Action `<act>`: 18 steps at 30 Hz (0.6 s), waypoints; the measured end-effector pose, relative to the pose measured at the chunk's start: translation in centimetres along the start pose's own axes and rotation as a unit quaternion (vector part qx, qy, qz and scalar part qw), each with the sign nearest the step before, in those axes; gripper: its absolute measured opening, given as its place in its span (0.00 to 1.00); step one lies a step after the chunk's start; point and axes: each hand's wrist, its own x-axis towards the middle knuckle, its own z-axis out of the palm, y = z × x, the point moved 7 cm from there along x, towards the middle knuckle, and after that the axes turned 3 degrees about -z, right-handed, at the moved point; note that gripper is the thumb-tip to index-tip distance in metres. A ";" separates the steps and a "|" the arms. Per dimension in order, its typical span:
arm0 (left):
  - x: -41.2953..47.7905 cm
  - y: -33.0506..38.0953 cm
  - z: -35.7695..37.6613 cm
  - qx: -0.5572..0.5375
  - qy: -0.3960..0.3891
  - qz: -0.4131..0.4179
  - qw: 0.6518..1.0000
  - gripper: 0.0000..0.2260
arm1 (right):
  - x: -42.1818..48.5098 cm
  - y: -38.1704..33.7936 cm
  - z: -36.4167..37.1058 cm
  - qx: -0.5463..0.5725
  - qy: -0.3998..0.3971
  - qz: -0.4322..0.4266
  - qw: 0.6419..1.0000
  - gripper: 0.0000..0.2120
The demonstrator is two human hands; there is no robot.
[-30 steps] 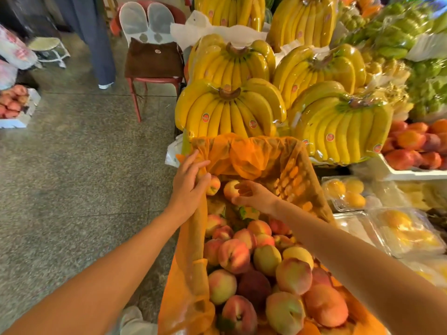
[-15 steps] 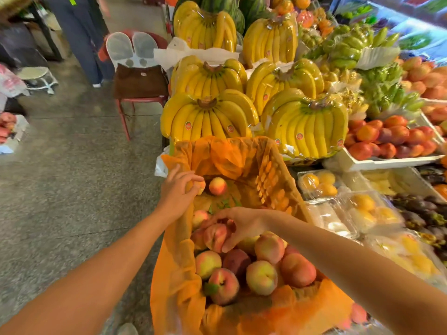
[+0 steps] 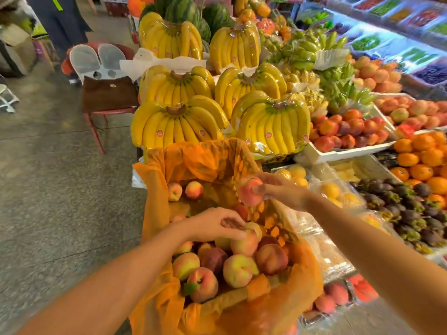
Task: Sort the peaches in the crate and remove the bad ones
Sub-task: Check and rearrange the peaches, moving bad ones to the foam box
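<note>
Bananas point(image 3: 179, 126) behind; lined crate point(image 3: 154, 189) holds peaches point(image 3: 238, 270), right hand point(image 3: 278, 189) grips one peach point(image 3: 249, 192).

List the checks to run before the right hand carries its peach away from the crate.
1. Right hand grips the held peach with thumb and fingers: ok.
2. Held peach is up off the pile, above the crate: ok.
3. Held peach is bad or sound: cannot tell, the picture is blurred.
4. Left hand has a grip on the pile peach under its fingertips: cannot tell.
5. A place for rejects is ready: cannot tell, none plainly shown.
</note>
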 end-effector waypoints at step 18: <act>0.3 -1.3 -4.9 -0.206 0.133 -0.055 0.968 0.15 | 0.6 -0.5 -0.7 0.039 0.035 -0.005 0.999 0.15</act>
